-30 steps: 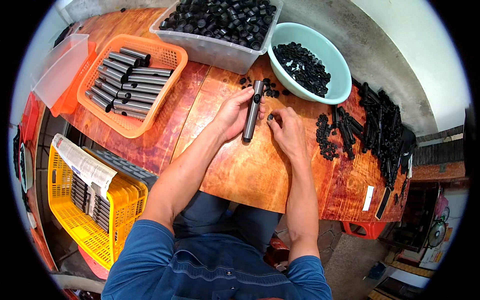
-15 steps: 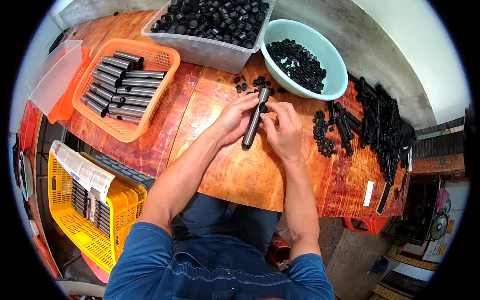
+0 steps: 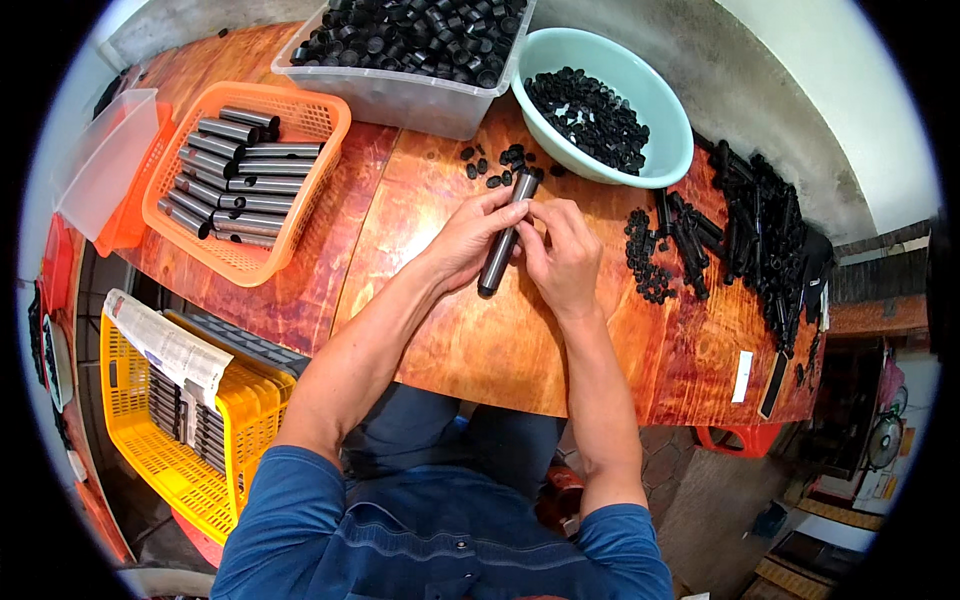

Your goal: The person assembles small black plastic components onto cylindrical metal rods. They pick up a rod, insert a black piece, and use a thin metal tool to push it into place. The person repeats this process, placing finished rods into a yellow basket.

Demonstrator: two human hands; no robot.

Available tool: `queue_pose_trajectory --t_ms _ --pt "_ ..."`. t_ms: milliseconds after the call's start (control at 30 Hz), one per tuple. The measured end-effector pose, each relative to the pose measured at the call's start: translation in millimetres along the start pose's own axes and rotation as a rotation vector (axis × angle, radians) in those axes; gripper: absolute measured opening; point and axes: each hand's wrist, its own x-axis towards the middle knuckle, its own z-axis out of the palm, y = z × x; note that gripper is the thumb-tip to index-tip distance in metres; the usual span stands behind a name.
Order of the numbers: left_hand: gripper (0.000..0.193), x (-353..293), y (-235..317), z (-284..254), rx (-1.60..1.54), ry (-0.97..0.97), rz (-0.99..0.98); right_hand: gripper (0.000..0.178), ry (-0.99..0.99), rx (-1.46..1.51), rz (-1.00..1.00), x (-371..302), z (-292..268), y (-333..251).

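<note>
My left hand (image 3: 463, 242) is closed round a dark metal tube (image 3: 496, 264), which slants over the middle of the wooden table (image 3: 480, 365). My right hand (image 3: 568, 252) is closed at the tube's upper part, its fingertips meeting my left thumb there. Whether a small part sits under those fingertips is hidden. Just beyond the tube lie several small black plugs (image 3: 494, 181). To the left, an orange basket (image 3: 250, 271) holds more metal tubes (image 3: 262, 184).
At the back stand a clear bin (image 3: 395, 98) of black caps and a pale teal basin (image 3: 672, 120) of small black parts. Black rod-like parts (image 3: 760, 230) are heaped at the right. A yellow crate (image 3: 175, 480) with tubes and newspaper stands lower left.
My right fingers have moved onto the tube's upper part and my left thumb has closed over it, covering the dark opening seen before. The view has shifted slightly.
</note>
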Motion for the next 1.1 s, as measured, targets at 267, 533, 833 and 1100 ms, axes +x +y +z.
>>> queue_pose_trajectory --t_ms 267,533,833,1100 --pt "0.022 -2.9 0.4 -2.0 -0.094 0.043 -0.008 0.026 -0.071 0.210 0.286 -0.5 2.4 -4.5" --pt "0.026 -5.9 1.3 4.6 -0.078 0.037 -0.004 0.018 -0.016 0.413 0.478 -0.3 2.4 -0.6" --pt "0.024 -8.3 -0.7 10.2 -0.049 0.073 -0.028 0.016 0.009 0.532 0.569 -2.1 5.6 7.7" --pt "0.026 -7.6 0.2 8.9 -0.043 0.050 -0.080 0.017 -0.049 0.606 0.634 -5.2 7.4 11.3"
